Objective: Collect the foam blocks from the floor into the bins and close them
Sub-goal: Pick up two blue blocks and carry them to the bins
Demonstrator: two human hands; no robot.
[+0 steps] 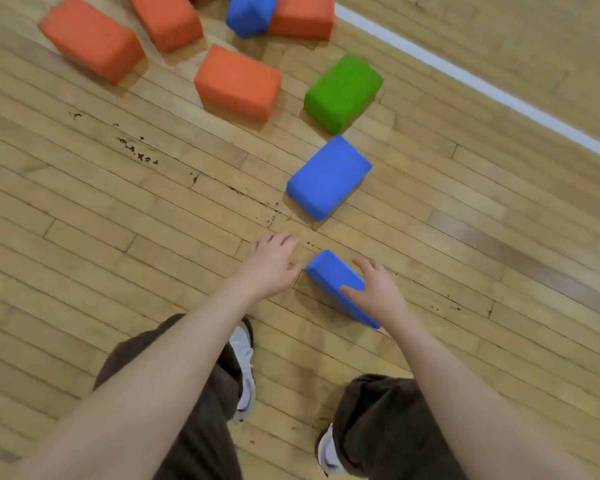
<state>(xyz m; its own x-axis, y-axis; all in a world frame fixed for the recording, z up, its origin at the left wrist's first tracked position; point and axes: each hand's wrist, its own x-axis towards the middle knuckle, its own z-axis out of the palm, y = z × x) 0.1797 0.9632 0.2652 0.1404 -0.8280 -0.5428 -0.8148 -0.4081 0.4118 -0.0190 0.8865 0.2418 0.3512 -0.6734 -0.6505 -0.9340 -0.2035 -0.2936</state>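
**Taking up the nearest blue block**

We are bent over the wooden floor point(125, 209) with both arms reaching down to the nearest blue block point(336, 282), which lies just ahead of our shoes point(244, 368). No bin shows in this view, so we judge the collecting to be far from done: many blocks lie scattered beyond.

Our right hand point(378, 292) rests on the block's near right side, thumb laid across its top face and fingers spread over the far edge; this grip is wide and loose, touching the foam but not yet clamped on it. Our left hand point(272, 265) hovers just beside the block's left corner, fingers relaxed and apart, holding nothing; whether the fingertips touch the foam we cannot tell.

To do this step well, we would bring the left hand against the block's left end and squeeze it between both palms, since foam gives under a pinch and can slip from one hand. A firm, even press should lift it cleanly.

Further out lie a second blue block point(328, 178), a green block point(343, 91) and several orange blocks point(238, 83), all well apart from our hands. A white line point(482, 86) crosses the floor at upper right.
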